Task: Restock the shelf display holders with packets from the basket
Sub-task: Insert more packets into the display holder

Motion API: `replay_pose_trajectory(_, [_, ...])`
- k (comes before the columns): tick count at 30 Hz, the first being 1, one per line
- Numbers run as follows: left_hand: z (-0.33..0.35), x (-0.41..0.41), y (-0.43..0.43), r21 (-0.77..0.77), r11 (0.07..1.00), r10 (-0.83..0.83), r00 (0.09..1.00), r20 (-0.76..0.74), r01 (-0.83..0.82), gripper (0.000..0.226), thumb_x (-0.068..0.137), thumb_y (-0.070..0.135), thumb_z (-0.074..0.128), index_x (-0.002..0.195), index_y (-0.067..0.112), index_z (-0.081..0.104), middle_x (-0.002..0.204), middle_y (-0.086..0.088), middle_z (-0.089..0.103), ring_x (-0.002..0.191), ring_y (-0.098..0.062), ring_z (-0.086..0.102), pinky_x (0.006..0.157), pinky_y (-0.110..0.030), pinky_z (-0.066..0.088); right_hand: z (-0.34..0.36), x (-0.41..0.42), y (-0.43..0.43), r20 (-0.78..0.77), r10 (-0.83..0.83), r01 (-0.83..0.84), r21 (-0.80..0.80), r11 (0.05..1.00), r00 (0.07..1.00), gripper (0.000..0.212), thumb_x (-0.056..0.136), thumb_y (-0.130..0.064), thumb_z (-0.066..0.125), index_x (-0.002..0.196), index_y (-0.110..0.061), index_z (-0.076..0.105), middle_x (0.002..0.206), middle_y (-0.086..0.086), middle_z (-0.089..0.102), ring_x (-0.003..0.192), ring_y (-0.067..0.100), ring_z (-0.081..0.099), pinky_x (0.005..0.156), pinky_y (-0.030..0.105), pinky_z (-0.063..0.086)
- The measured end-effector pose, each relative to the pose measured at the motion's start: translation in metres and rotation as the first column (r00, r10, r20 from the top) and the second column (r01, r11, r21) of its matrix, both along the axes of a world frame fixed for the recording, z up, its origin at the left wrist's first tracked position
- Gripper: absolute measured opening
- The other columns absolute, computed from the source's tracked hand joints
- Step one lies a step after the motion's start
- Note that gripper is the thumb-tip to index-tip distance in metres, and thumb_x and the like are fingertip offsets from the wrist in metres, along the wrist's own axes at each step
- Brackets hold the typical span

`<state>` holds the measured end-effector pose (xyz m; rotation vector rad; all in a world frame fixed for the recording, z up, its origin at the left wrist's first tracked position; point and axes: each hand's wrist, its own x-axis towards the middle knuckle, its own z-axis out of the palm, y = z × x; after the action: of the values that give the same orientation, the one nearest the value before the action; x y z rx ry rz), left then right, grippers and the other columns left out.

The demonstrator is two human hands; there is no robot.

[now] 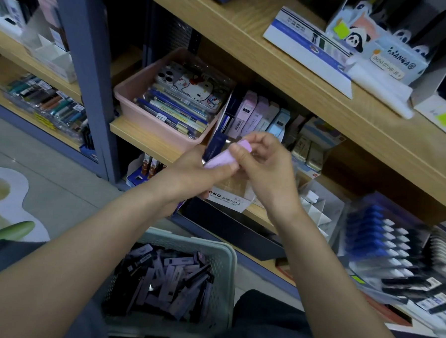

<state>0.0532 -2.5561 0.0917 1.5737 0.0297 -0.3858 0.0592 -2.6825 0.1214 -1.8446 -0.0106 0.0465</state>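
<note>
Pinching one lilac packet point(226, 156) between left hand point(199, 174) and right hand point(264, 168) above the basket point(231, 257); next, probably slotting it into the shelf holder point(226, 118).

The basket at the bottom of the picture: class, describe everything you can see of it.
The basket is pale grey-green, plastic by its look, rectangular with rounded corners, a thick smooth rim and walls pierced by small holes. It stands upright and open-topped below the shelves, beside a dark trouser leg. A loose heap of slim lilac and dark packets lies inside. The left forearm covers part of its left side. What it rests on is hidden.
</note>
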Motion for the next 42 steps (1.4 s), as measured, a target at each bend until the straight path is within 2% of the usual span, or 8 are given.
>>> replay_pose_trajectory(5, [0.007,0.006,-0.001,-0.284,0.958,-0.03,0.98,-0.198,-0.028,0.046,0.096,0.052,0.03,0.092,0.016,0.058,0.06,0.001,0.049,0.048,-0.011,0.042,0.043,-0.019,0.036,0.008,0.004,-0.013,0.073,0.051,-0.055,0.056,0.997,0.996,0.013,0.09,-0.004,0.055,0.089,-0.014,0.049,0.075,0.003,0.06,0.055,0.004,0.051,0.051,0.016,0.045])
replay_pose_trajectory(9, [0.008,0.009,0.0,-0.374,0.923,0.006,0.977,-0.211,-0.087,0.022,0.097,0.03,0.044,0.095,0.014,0.058,0.063,0.003,0.048,0.048,-0.008,0.042,0.045,-0.017,0.037,0.008,0.002,-0.015,0.072,0.102,-0.112,0.147,0.983,0.992,0.014,0.09,0.0,0.054,0.093,-0.013,0.051,0.086,0.004,0.062,0.072,0.007,0.061,0.066,0.017,0.052])
replay_pose_trajectory(13, [0.005,0.007,-0.002,-0.188,0.974,0.124,0.992,-0.004,-0.123,0.001,0.095,0.02,0.051,0.095,0.02,0.051,0.068,0.004,0.045,0.056,-0.006,0.043,0.049,-0.014,0.038,0.0,0.002,-0.014,-0.003,0.045,-0.044,0.147,0.988,0.999,0.017,0.09,-0.002,0.056,0.101,-0.014,0.058,0.107,0.011,0.063,0.105,0.024,0.063,0.088,0.027,0.053])
replay_pose_trajectory(24, [0.003,0.007,-0.001,-0.125,0.949,0.283,0.957,-0.056,-0.288,0.021,0.102,0.016,0.034,0.101,0.019,0.054,0.076,0.002,0.048,0.054,-0.007,0.042,0.044,-0.012,0.037,-0.003,0.032,-0.021,0.39,-0.475,0.505,0.03,0.862,0.788,0.019,0.086,-0.014,0.066,0.071,-0.02,0.056,0.069,-0.008,0.062,0.065,-0.003,0.062,0.068,0.015,0.05])
replay_pose_trajectory(27, [0.003,0.006,0.0,-0.122,0.955,0.266,0.963,-0.053,-0.27,0.02,0.102,0.017,0.034,0.104,0.02,0.054,0.076,0.002,0.051,0.056,-0.008,0.045,0.043,-0.012,0.039,-0.012,0.045,-0.024,0.471,-0.428,0.549,-0.152,0.822,0.771,0.038,0.088,-0.019,0.065,0.057,-0.028,0.045,0.055,-0.014,0.049,0.048,-0.007,0.049,0.054,0.009,0.039])
replay_pose_trajectory(30, [0.003,0.006,0.003,-0.099,0.957,0.27,0.962,-0.039,-0.272,0.021,0.102,0.02,0.034,0.105,0.023,0.054,0.076,0.003,0.053,0.052,-0.006,0.046,0.043,-0.013,0.04,-0.02,0.051,-0.024,0.473,-0.335,0.481,-0.229,0.846,0.815,0.037,0.091,-0.014,0.06,0.064,-0.036,0.05,0.06,-0.023,0.057,0.064,-0.01,0.058,0.075,0.018,0.049])
replay_pose_trajectory(35, [0.001,0.006,0.005,-0.051,0.96,0.271,0.96,-0.067,-0.275,0.023,0.102,0.022,0.034,0.112,0.023,0.054,0.076,0.004,0.056,0.051,-0.006,0.045,0.045,-0.014,0.039,-0.025,0.064,-0.025,0.523,-0.229,0.458,-0.363,0.812,0.821,0.015,0.094,-0.015,0.055,0.095,-0.006,0.067,0.085,-0.002,0.06,0.082,0.019,0.06,0.078,0.028,0.044])
replay_pose_trajectory(42, [-0.002,0.003,0.002,-0.052,0.976,0.211,0.977,-0.04,-0.213,0.01,0.101,0.019,0.037,0.102,0.022,0.047,0.074,0.003,0.062,0.04,0.0,0.045,0.04,-0.012,0.037,-0.027,0.082,-0.024,0.427,-0.313,0.483,-0.383,0.787,0.848,0.016,0.093,-0.018,0.054,0.107,-0.008,0.058,0.106,0.011,0.063,0.093,0.023,0.061,0.086,0.038,0.05])
